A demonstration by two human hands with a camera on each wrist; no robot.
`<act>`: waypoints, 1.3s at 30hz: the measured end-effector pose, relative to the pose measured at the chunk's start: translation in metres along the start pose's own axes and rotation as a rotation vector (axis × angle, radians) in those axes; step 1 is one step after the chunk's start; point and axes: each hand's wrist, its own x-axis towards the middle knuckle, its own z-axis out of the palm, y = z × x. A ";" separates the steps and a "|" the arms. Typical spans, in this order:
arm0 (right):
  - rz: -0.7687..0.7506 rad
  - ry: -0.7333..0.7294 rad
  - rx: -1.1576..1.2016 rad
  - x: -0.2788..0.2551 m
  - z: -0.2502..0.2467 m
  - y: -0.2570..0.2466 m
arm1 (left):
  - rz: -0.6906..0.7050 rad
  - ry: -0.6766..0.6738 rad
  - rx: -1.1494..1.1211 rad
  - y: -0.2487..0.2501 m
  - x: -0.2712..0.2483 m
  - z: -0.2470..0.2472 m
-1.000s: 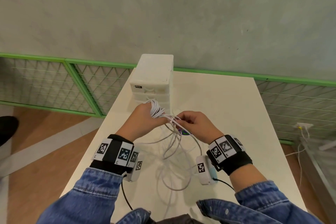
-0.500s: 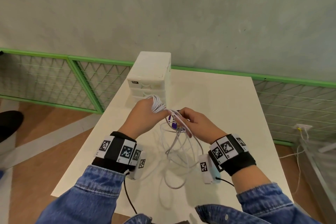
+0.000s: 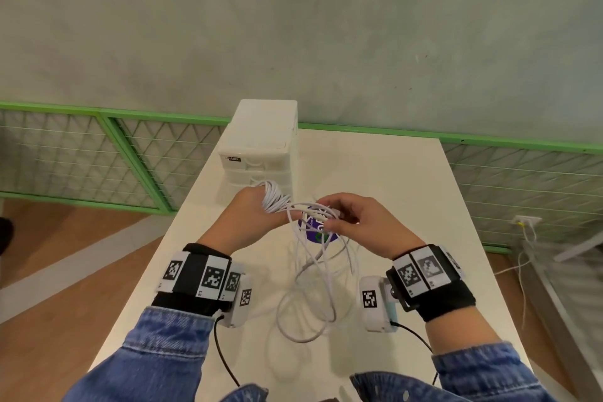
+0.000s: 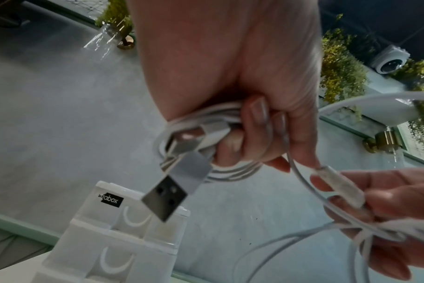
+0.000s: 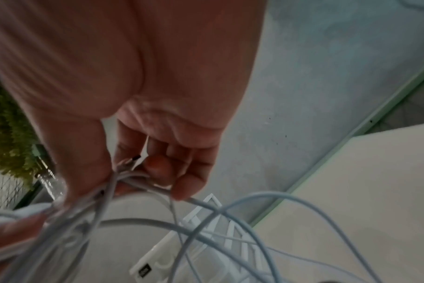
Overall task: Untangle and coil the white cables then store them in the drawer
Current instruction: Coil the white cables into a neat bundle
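My left hand (image 3: 254,212) grips a tight coil of white cable (image 3: 273,197) just in front of the white drawer unit (image 3: 261,147). In the left wrist view the coil (image 4: 220,122) sits under curled fingers and a USB plug (image 4: 166,197) hangs from it. My right hand (image 3: 355,222) pinches a bundle of loose white cable strands (image 3: 321,214) and a small connector (image 5: 131,161). Tangled loops (image 3: 310,297) hang from both hands down to the white table (image 3: 408,192).
The drawer unit (image 4: 114,235) has its drawers closed and stands at the table's far left. A purple and green round sticker (image 3: 318,232) lies on the table under the cables. A green mesh fence (image 3: 98,153) runs behind, with wooden floor to the left.
Both hands have lifted a little, and the hanging loops have risen with them. My right hand has shifted its pinch along the strands near the left hand's coil.
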 end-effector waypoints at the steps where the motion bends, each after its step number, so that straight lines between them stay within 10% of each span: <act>1: 0.012 0.005 -0.063 0.003 0.001 0.000 | 0.011 -0.005 0.011 -0.001 0.003 0.000; 26: -0.227 0.397 -0.200 0.038 0.006 -0.011 | 0.022 0.068 -0.012 0.002 0.042 0.001; 39: 0.240 0.523 -0.374 0.032 -0.026 0.045 | -0.081 0.142 -0.097 -0.009 0.038 -0.021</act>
